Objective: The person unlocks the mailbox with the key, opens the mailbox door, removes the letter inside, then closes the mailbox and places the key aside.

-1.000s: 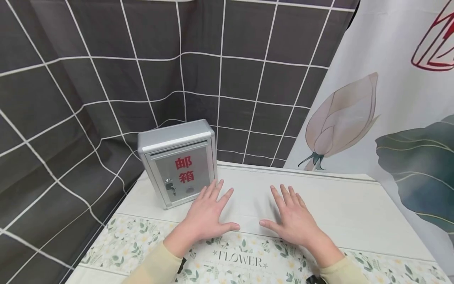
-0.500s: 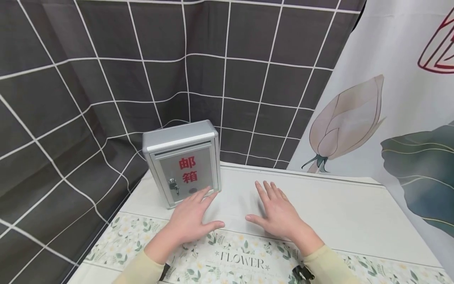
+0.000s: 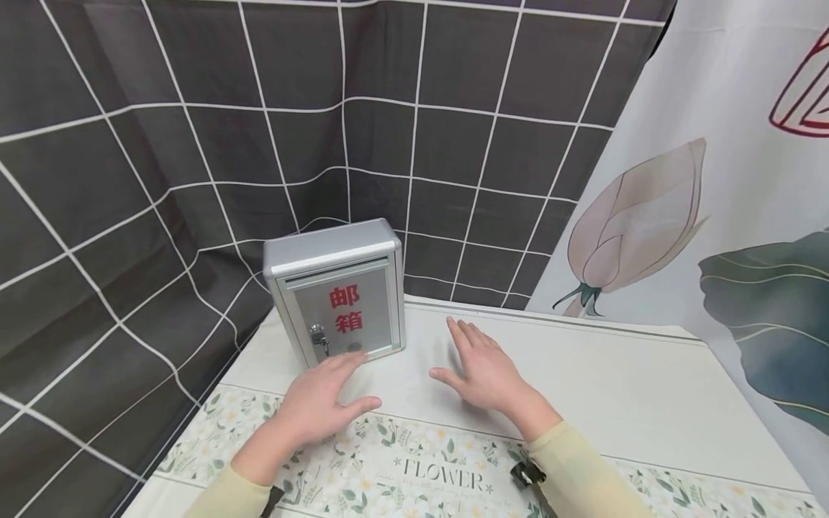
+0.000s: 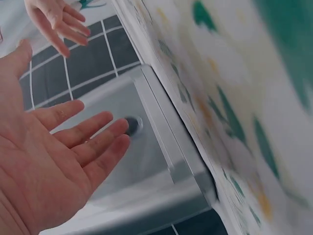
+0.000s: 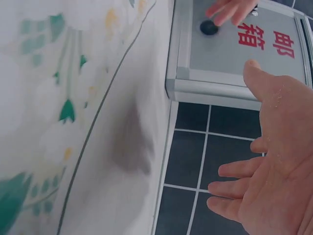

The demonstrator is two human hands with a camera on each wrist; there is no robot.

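Observation:
A silver metal mailbox (image 3: 333,248) with red characters on its front panel stands upright at the back left of the table. A key (image 3: 320,337) sits in the lock on the left side of its door. My left hand (image 3: 317,403) hovers before the mailbox's lower front, fingers extended and holding nothing; in the head view it covers part of the bottom edge. To the right of the box, my right hand (image 3: 486,370) is held above the white cloth, fingers spread and nothing in them. In the right wrist view a dark round spot (image 5: 209,27) shows low on the panel.
A white tablecloth (image 3: 622,388) with a floral band and the word FLOWER covers the table. Behind it hangs a dark curtain (image 3: 453,144) with a white grid. A white curtain (image 3: 732,93) with a lotus print hangs at the right.
Both hands have shifted left and the left one has also drawn back toward the person. The view has turned slightly. The mailbox stays in its place on the table.

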